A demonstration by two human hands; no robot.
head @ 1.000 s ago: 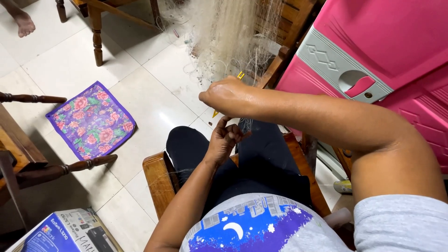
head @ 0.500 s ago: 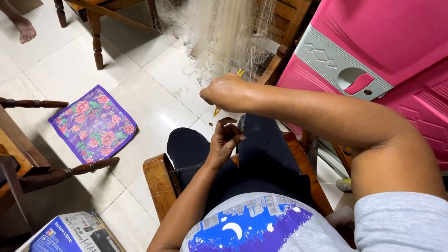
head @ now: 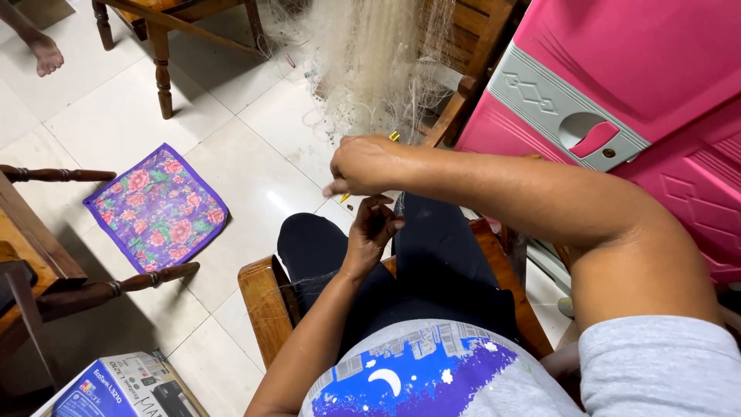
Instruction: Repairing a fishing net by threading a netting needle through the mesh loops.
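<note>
Honestly can't tell what the right hand has pinched; only a bit of a yellow tool pokes out behind the knuckles and another sliver under the fingers, which are smeared with blur. The left hand curls its fingers inward just below, so whatever thread it's got is too thin to see. The pale net up beyond the fingers runs off the top edge. Far left of the fingers, a printed box is cut by the bottom edge, and a bare foot by the top corner.
</note>
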